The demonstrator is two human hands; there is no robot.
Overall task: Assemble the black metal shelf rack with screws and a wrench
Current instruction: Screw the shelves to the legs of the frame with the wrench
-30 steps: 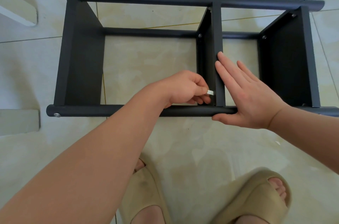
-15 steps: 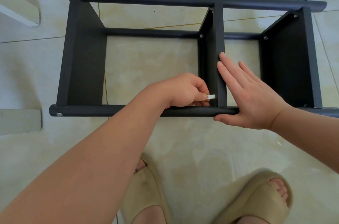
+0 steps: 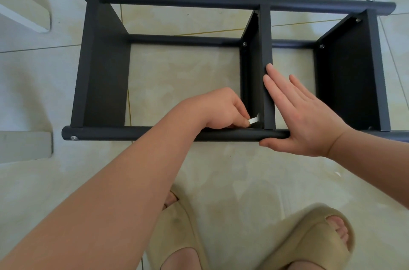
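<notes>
A black metal shelf rack (image 3: 199, 1) lies on its side on a pale tiled floor (image 3: 183, 75), just ahead of a person's feet in tan slippers (image 3: 309, 236). Its long rails run left to right, with three flat panels standing between them.

The person's left hand (image 3: 221, 110) pinches a small silvery wrench (image 3: 254, 119) between thumb and fingertips. The wrench's tip is tucked into the corner where the middle panel (image 3: 266, 48) meets the near rail (image 3: 137, 134); the screw there is hidden. The right hand (image 3: 303, 119) is spread flat, fingers straight against the middle panel's upper edge and thumb along the near rail, bracing the frame. Screw heads (image 3: 74, 138) show at other joints.

The rack looks stiff and fairly heavy. Its painted tubes look smooth and are likely slippery on tile, so it may skate when the wrench turns. The rails and panel edges seem the best places to hold. The thin wrench offers little grip and could slip off.
</notes>
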